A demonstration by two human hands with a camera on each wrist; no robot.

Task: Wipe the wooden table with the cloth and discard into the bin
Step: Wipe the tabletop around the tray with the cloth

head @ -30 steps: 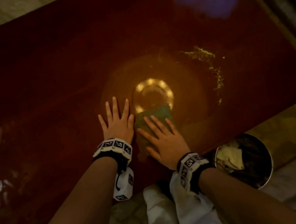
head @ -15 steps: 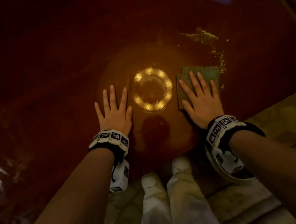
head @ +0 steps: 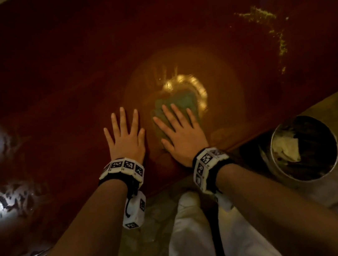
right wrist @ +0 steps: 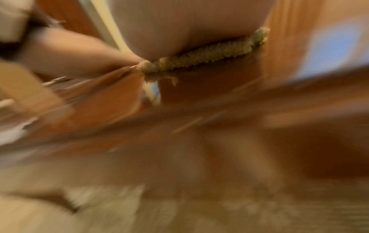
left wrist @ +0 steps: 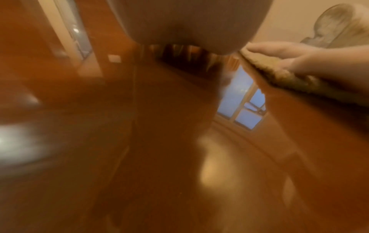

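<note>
Your head camera looked steeply down on the wooden table (head: 47, 80) from the near edge. Both wrist cameras sat low, close, facing far; all shared the cloth (head: 173, 107).

Bare forearms here, each wrist strapped in a black band (head: 214, 170) ringed with white black-patterned marker blocks (head: 123, 167), and white trousers (head: 203, 243) below.

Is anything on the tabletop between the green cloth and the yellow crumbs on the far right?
Nothing visible. The right hand presses flat on the green cloth on the dark red wooden table. Only bare, glossy surface and a lamp reflection lie between it and the scattered yellow crumbs.
</note>
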